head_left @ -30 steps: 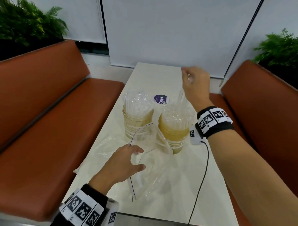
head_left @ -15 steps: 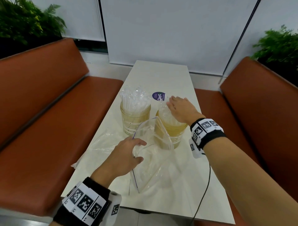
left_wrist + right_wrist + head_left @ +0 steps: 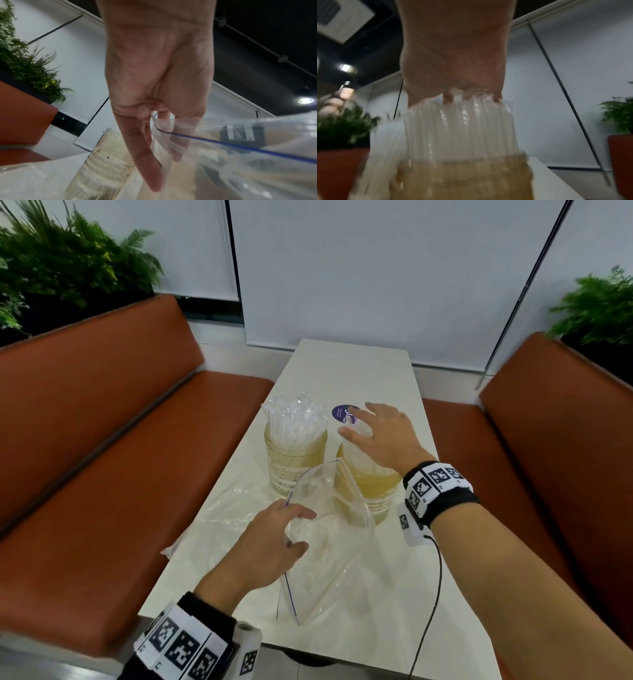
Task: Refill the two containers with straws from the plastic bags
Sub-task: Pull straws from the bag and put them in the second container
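Observation:
Two yellowish clear containers stand mid-table. The left container [image 3: 295, 470] is full of wrapped straws [image 3: 294, 419]. My right hand [image 3: 375, 433] lies flat with spread fingers on top of the straws [image 3: 356, 455] in the right container [image 3: 376, 494]. In the right wrist view the palm [image 3: 453, 56] presses on the straw tops [image 3: 458, 128] above the container [image 3: 462, 180]. My left hand [image 3: 275, 537] grips the rim of a clear zip bag [image 3: 332, 563] with a blue line, which looks empty. In the left wrist view its fingers [image 3: 150, 169] pinch the bag [image 3: 240, 162] beside a container [image 3: 102, 162].
A second flat plastic bag [image 3: 222, 515] lies on the white table [image 3: 359, 371] left of my left hand. A round purple sticker [image 3: 342, 412] sits behind the containers. Orange benches [image 3: 102, 474] [image 3: 555, 446] flank the table. A black cable [image 3: 436, 587] hangs from my right wrist.
My right hand came down from above the right container onto its straws and has spread flat there. My left hand has kept hold of the bag.

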Demonstrator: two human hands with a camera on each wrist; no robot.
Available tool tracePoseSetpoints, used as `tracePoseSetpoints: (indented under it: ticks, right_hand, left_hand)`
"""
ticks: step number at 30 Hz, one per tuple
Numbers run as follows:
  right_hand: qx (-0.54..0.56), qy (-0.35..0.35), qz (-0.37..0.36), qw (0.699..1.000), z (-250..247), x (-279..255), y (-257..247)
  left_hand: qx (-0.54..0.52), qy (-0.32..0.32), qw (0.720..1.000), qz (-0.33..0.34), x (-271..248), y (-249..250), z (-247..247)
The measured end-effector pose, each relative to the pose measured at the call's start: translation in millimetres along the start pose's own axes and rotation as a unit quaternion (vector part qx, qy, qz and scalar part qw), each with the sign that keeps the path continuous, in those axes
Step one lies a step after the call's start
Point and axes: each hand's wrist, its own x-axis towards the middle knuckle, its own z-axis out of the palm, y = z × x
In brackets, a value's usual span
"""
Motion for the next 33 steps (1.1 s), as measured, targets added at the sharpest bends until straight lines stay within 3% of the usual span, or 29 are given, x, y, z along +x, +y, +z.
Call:
tracePoseSetpoints:
  ticks: [2, 5, 7, 8, 10, 12, 14, 16, 19, 21, 22, 24, 25, 27, 28, 31, 33]
  right_hand:
    - [-0.021, -0.030, -0.019, 0.999, 7.7, -4.7, 1.1]
    - [0.056, 0.091, -0.050, 0.993, 0.6, -12.0, 0.2]
    - [0.163, 0.182, -0.096, 0.965, -13.3, -22.5, -7.0]
    - [0.228, 0.187, -0.111, 0.949, -19.4, -29.1, -9.8]
    - [0.339, 0.108, -0.105, 0.929, -28.2, -46.5, -13.8]
    - [0.383, 0.019, -0.083, 0.920, -25.5, -64.2, -10.1]
    - [0.408, 0.004, -0.062, 0.911, -16.7, -80.9, -6.1]
    - [0.443, 0.052, -0.035, 0.894, -7.1, -98.4, -8.2]
    - [0.453, 0.196, 0.022, 0.870, 3.4, -120.2, -22.5]
    - [0.413, 0.250, 0.039, 0.875, 6.2, -132.1, -36.3]
    - [0.400, 0.244, 0.044, 0.883, 6.8, -136.1, -43.0]
    - [0.462, 0.151, 0.053, 0.872, 5.9, -139.8, -56.2]
    - [0.530, 0.077, 0.071, 0.842, 2.5, -140.2, -63.9]
    - [0.654, -0.043, 0.111, 0.747, -0.8, -137.8, -79.0]
    - [0.668, -0.058, 0.113, 0.733, 1.5, -134.3, -83.9]
    - [0.595, -0.006, 0.134, 0.792, 15.1, -120.8, -93.9]
    - [0.549, 0.040, 0.148, 0.822, 25.5, -116.9, -99.9]
  left_hand:
    - [-0.009, 0.003, 1.000, 0.007, -3.1, -1.0, -0.6]
    - [-0.054, 0.006, 0.998, 0.021, -6.1, -0.5, -3.2]
    - [-0.072, 0.009, 0.997, 0.036, -7.3, 2.5, -7.3]
    - [-0.092, 0.013, 0.995, 0.045, -9.0, 6.5, -10.4]
    - [-0.149, 0.025, 0.986, 0.069, -13.2, 13.2, -18.8]
    - [-0.202, 0.047, 0.975, 0.085, -19.8, 17.5, -31.5]
    - [-0.266, 0.069, 0.957, 0.088, -26.5, 15.7, -44.2]
    - [-0.337, 0.091, 0.933, 0.089, -33.8, 12.5, -55.2]
    - [-0.447, 0.112, 0.883, 0.084, -44.1, 3.5, -65.4]
    - [-0.488, 0.112, 0.863, 0.068, -43.0, -10.0, -68.1]
    - [-0.516, 0.120, 0.846, 0.051, -38.7, -17.4, -68.1]
    - [-0.550, 0.109, 0.828, 0.019, -31.0, -27.5, -68.0]
    - [-0.547, 0.099, 0.831, 0.006, -27.3, -31.1, -67.8]
    - [-0.516, 0.101, 0.851, -0.012, -22.8, -37.5, -69.4]
    - [-0.516, 0.095, 0.851, -0.022, -22.8, -40.5, -72.0]
    - [-0.501, 0.022, 0.858, -0.109, -23.9, -57.3, -90.3]
    - [-0.454, 0.026, 0.872, -0.181, -21.3, -72.5, -106.1]
